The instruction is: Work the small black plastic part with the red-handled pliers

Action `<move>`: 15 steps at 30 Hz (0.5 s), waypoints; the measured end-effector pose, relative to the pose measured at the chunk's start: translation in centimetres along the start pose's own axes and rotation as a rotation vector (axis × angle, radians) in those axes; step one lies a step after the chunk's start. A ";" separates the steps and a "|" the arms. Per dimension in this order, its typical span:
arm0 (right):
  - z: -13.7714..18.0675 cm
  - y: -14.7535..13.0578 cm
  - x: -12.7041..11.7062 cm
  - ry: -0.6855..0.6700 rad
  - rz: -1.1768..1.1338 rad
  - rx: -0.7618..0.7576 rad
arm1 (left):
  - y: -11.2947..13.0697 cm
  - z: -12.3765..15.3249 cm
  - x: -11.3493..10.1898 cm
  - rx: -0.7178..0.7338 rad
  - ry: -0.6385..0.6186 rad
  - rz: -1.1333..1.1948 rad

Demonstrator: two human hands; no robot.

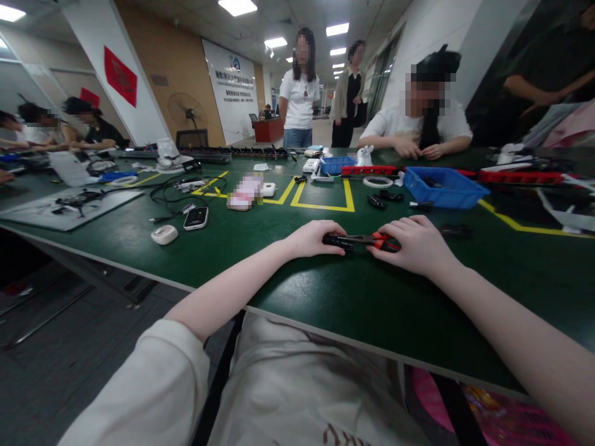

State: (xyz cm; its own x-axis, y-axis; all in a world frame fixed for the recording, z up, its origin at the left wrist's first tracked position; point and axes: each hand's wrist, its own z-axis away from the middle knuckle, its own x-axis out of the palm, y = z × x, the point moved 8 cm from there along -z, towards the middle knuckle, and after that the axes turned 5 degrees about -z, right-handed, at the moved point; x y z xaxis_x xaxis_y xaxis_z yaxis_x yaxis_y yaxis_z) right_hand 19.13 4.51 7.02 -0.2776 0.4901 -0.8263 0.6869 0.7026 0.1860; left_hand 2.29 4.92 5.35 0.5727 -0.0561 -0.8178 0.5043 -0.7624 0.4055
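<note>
My right hand (416, 244) is closed around the red and black handles of a pair of pliers (385, 242). The plier jaws point left, toward my left hand (318, 238). Between the fingers of that hand is a small black part (341, 243), its exact kind too small to make out. The plier tips lie at this part; whether they grip it I cannot tell. Both hands are low over the green table (297, 279), close to its front edge.
A blue bin (444, 197) stands right of centre, with small black pieces (390, 196) beside it. Yellow tape (323, 208) marks the table. A white device (196, 218), a rounded white case (164, 234) and black cables (171, 192) lie left. Across the table sits a person (418, 124).
</note>
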 end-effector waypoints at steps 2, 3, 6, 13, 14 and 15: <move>0.0 0.0 -0.1 0.004 -0.004 0.003 | 0.1 0.0 -0.2 0.008 0.023 -0.011; 0.0 0.1 -0.1 0.004 -0.006 0.005 | 0.1 0.0 -0.3 0.012 0.033 -0.015; 0.0 0.2 -0.2 0.005 -0.012 0.014 | 0.2 -0.1 -0.4 0.014 0.056 -0.019; -0.1 0.3 -0.1 0.003 -0.032 0.018 | 0.1 -0.1 -0.4 0.000 0.060 0.012; -0.1 0.3 0.0 0.004 -0.032 0.014 | 0.1 0.0 -0.3 -0.003 0.057 0.023; -0.1 0.3 0.0 0.005 -0.030 0.010 | 0.1 0.0 -0.3 -0.006 0.052 0.035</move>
State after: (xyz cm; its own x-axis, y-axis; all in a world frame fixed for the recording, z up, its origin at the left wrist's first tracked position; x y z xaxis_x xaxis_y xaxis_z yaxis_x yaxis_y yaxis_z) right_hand 19.26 4.72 7.10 -0.3014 0.4718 -0.8286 0.6847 0.7119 0.1563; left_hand 2.18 4.91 5.60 0.6229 -0.0486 -0.7808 0.4871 -0.7569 0.4357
